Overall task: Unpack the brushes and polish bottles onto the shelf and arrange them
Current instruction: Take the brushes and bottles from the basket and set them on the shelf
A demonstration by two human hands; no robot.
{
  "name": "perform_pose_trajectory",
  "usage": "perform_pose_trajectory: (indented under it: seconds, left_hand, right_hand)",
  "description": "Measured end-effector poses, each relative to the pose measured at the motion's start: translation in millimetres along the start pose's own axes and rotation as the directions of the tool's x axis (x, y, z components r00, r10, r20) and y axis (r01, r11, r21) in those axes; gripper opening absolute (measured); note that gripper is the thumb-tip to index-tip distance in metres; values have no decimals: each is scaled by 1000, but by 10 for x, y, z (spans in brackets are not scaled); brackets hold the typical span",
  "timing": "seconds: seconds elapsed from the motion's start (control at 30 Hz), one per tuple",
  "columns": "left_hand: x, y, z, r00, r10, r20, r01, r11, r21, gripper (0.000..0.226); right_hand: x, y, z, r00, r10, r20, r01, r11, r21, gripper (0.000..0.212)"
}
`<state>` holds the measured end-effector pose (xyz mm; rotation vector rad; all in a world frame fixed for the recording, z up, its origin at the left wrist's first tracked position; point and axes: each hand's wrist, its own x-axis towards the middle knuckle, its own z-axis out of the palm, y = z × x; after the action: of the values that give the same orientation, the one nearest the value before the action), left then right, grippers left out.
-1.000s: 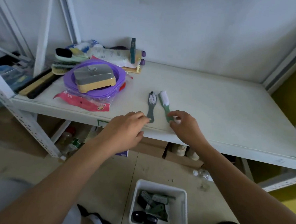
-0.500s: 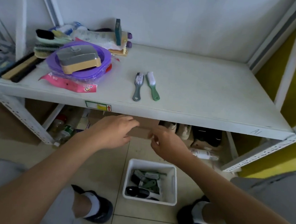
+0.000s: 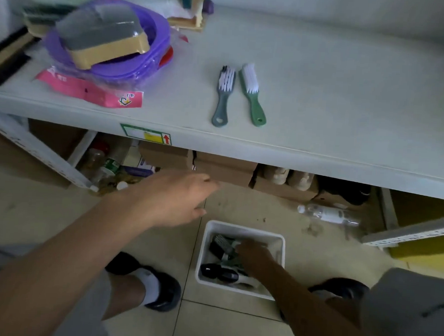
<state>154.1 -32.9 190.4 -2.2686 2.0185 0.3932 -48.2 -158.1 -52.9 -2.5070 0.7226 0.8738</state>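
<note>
Two small brushes lie side by side near the front of the white shelf (image 3: 336, 102): a grey-handled brush (image 3: 223, 95) and a green-handled brush (image 3: 252, 94), bristles pointing to the back. Below on the floor stands a white bin (image 3: 240, 230) with several brushes and dark polish bottles (image 3: 219, 271) in it. My right hand (image 3: 253, 253) reaches down into the bin among the brushes; its fingers are blurred and partly hidden. My left hand (image 3: 177, 199) hovers under the shelf's front edge, fingers relaxed, holding nothing.
On the shelf's left sit a purple basin (image 3: 144, 59) with a grey-and-tan brush block (image 3: 101, 35), a pink package (image 3: 90, 89) and more brushes. Cardboard boxes (image 3: 223, 168) and bottles sit under the shelf. A clear bottle (image 3: 327, 213) lies on the floor. My feet flank the bin.
Both hands have left the shelf and dropped; my right hand went down into the bin, my left hand stays below the shelf edge. The view tilted downward.
</note>
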Motion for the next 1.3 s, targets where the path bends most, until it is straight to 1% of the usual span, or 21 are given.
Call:
perform_pose_trajectory:
  seconds: [0.1,0.17,0.2,0.33,0.4,0.47,0.53,0.6,0.63,0.7,0.73,0.77,0.83,0.9,0.97,1.03,1.07,1.13,1.2,1.23,1.3]
  left_hand:
    - [66,-20,64,999,16,29,-16,1000,2,49]
    - [91,-50,95,999,13,40,-13,1000,-2,47]
    - [98,-69,109,999,12,43,-12,1000,-3,45]
    - [66,-106,176,998,7,60,-8,1000,19,45]
    - [38,-95,210,998,5,66,-7,1000,30,46]
    - [16,-74,237,998,2,69,-4,999,39,44]
    - [-5,-59,232,997,1,75,-4,999,41,43]
    - [-26,-65,208,997,-1,83,-1,1000,28,45]
    - [-33,-78,197,996,1,87,-4,1000,28,45]
    - [-43,-101,169,996,-4,94,1,1000,31,45]
    - [-46,-101,156,995,-9,96,6,1000,30,45]
    - [-47,-92,153,995,-7,101,4,999,32,45]
    - [-43,-65,124,991,-10,134,5,999,39,46]
    - [-29,-43,70,990,-9,141,2,999,48,47]
    - [-46,-45,-14,991,-14,135,11,1000,28,47]
    - [-158,87,-240,998,4,56,-8,998,70,48]
    - [-146,35,-219,999,-18,49,16,999,49,48]
    - [-205,52,-281,998,-53,-36,54,998,24,45]
    - [-194,4,-232,988,-110,-111,111,994,-5,36]
    - [-201,-8,-205,980,-143,-140,141,990,-23,29]
    - [-205,-26,-180,960,-211,-184,206,978,-47,14]
  right_hand:
    - [150,-40,137,999,-26,-26,23,993,-119,35]
    - [238,-49,232,999,9,-52,-15,992,-122,35]
    - [289,-52,282,997,11,-72,-22,987,-160,35]
    - [376,-77,380,994,-45,-95,13,950,-311,31]
    - [419,-52,407,995,-62,-77,35,947,-318,39]
    - [454,-16,392,997,-51,-58,30,946,-323,55]
    - [470,-10,361,999,-38,-19,28,926,-377,60]
    - [451,-32,320,999,-31,10,32,900,-434,56]
    - [456,-35,326,998,-51,44,66,875,-479,51]
    - [388,-64,213,990,-44,136,107,858,-503,29]
    - [360,-55,172,984,-88,152,155,844,-513,17]
    - [344,-44,124,977,-142,160,206,827,-522,15]
    - [198,-54,-98,974,-205,100,226,814,-535,21]
    - [-24,-89,-423,985,-171,32,165,851,-499,20]
    - [-211,-82,-711,986,-165,-12,137,853,-503,31]
    - [-679,-58,-1095,979,-154,-137,73,880,-469,39]
    - [-722,-70,-1192,972,-169,-164,79,890,-449,41]
    - [-987,-94,-1448,947,-211,-241,98,907,-409,35]
    - [-1163,-111,-1629,936,-210,-282,112,938,-327,18]
    - [-1272,-118,-1724,926,-213,-313,132,956,-261,16]
    - [-1495,-94,-1951,910,-173,-377,157,985,-71,19]
